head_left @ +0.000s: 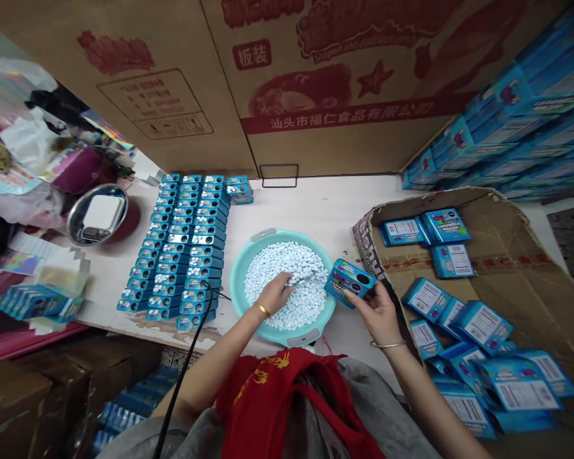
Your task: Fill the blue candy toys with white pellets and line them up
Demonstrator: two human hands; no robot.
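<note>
A turquoise basin [236, 280] full of small pale candies [287, 312] stands at the middle of the table. My left hand [275, 295] reaches into the candies from the near left, its fingers closed together at their surface; what they hold is too small to make out. To the right of the basin, my right hand [380, 315] grips a blue candy box [347, 280] by its right end, tilted, with its left end over the basin's rim. Rows of filled blue boxes [169, 248] stand on the table left of the basin.
An open cardboard carton [497, 255] with several blue boxes lies at the right. Stacked blue boxes [488, 140] rise behind it. Large cartons [172, 83] wall off the back. At the left are a metal bowl [119, 239] and plastic bags. A black cable [186, 370] hangs near my left forearm.
</note>
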